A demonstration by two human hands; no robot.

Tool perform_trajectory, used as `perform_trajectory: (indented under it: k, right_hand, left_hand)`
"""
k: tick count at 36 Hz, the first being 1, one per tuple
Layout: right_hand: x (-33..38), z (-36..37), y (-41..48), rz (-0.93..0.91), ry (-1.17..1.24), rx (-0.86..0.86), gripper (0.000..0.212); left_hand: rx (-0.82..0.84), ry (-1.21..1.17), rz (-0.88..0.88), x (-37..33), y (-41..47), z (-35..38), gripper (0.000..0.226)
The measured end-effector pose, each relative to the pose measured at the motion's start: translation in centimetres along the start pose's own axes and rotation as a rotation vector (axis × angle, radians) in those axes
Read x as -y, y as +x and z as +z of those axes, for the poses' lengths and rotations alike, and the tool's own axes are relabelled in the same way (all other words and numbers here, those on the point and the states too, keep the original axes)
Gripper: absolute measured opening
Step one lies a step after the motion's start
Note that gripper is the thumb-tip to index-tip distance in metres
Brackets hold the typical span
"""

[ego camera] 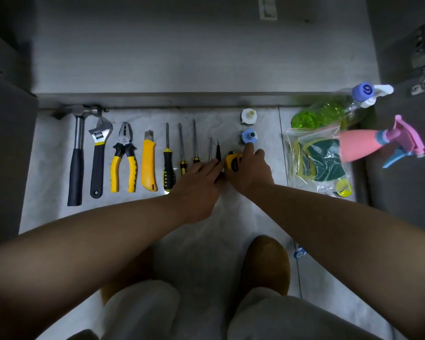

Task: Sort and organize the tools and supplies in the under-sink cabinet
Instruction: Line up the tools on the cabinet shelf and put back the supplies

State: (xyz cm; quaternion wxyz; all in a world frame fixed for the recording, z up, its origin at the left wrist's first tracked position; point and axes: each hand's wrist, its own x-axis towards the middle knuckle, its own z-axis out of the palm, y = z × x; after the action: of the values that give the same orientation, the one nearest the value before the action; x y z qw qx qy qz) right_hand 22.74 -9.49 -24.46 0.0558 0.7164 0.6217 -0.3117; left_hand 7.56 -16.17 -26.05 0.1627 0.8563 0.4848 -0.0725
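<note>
**Closing out the tool row on the floor**

Pale floor tiles (pixel 231 217) in front of the open cabinet are our sorting surface, and we take the yellow tape measure (pixel 233 161) as our landmark. Nearest us, both forearms reach in toward it. Our right hand (pixel 252 171) is cupped over the tape measure, fingers curled around its right side, the forefinger stretched out beyond it to touch the blue fitting (pixel 248 136). Our left hand (pixel 203 175) lies flat and loosely spread just left of the tape measure, fingertips resting on the small black screwdriver (pixel 218 155); it grips nothing that we can see.

We judge the step to be seating the tape measure at the right end of the row. Next calls for squaring it with its neighbours, then letting go.

Further left of the tape measure run screwdrivers, the utility knife (pixel 149 165), pliers (pixel 123 158), wrench (pixel 98 155) and hammer (pixel 76 153). To its right lie the sponge bag (pixel 314 160) and spray bottles; beyond it, the white fitting (pixel 248 116).
</note>
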Motion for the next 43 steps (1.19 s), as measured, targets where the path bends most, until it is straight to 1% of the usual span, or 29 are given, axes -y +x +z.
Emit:
perform_trajectory:
  k: [2, 6, 11, 16, 19, 21, 23, 25, 27, 30, 33, 35, 36, 39, 43]
  right_hand:
    - [0.0, 0.1, 0.0, 0.009, 0.009, -0.004, 0.088]
    - [-0.4, 0.0, -0.2, -0.004, -0.032, -0.001, 0.085]
    - [-0.8, -1.0, -0.9, -0.055, -0.211, -0.023, 0.078]
    - [0.0, -1.9, -1.6, -0.173, -0.307, -0.017, 0.079]
    - [1.6, -2.2, -2.2, -0.253, -0.281, 0.027, 0.070]
    - [3.2, -2.1, -2.7, -0.293, -0.249, 0.061, 0.066]
    - [4.8, -1.7, -3.1, -0.349, -0.225, 0.095, 0.068]
    - [6.4, -1.1, -3.7, -0.416, -0.193, 0.119, 0.066]
    - [7.8, -0.3, -4.4, -0.462, -0.125, 0.148, 0.060]
    - [9.5, 1.0, -5.6, -0.529, -0.045, 0.197, 0.053]
    - [10.4, 2.5, -6.2, -0.589, 0.011, 0.247, 0.043]
    - [10.9, 3.2, -6.3, -0.587, 0.036, 0.278, 0.040]
    - [11.1, 3.5, -6.3, -0.583, 0.045, 0.295, 0.038]
    - [11.9, 4.1, -6.4, -0.581, 0.059, 0.362, 0.033]
    - [13.0, 4.6, -6.4, -0.517, 0.076, 0.408, 0.035]
  left_hand:
    - [-0.011, -0.008, -0.002, 0.0, 0.0, 0.0, 0.063]
    - [-0.020, -0.017, 0.008, 0.1, -0.2, -0.1, 0.064]
    - [-0.081, -0.081, 0.002, 0.4, -1.0, -1.3, 0.060]
    - [-0.096, -0.095, -0.089, 2.4, -3.4, -3.0, 0.051]
    - [-0.115, -0.066, -0.177, 4.6, -5.6, -4.1, 0.047]
    - [-0.155, -0.106, -0.271, 6.3, -7.4, -4.7, 0.039]
    - [-0.207, -0.189, -0.404, 8.0, -9.0, -4.8, 0.035]
    - [-0.254, -0.266, -0.592, 9.6, -10.5, -4.4, 0.033]
    - [-0.289, -0.322, -0.789, 11.2, -11.7, -3.6, 0.030]
    - [-0.327, -0.476, -1.040, 12.8, -13.1, -2.5, 0.036]
    - [-0.283, -0.534, -1.271, 13.7, -13.9, -1.6, 0.047]
    - [-0.269, -0.601, -1.355, 13.9, -14.1, -1.2, 0.053]
    - [-0.267, -0.617, -1.367, 14.0, -14.1, -0.9, 0.053]
    - [-0.268, -0.620, -1.345, 14.5, -14.4, 0.0, 0.043]
    - [-0.358, -0.785, -1.400, 15.1, -14.4, 0.2, 0.035]
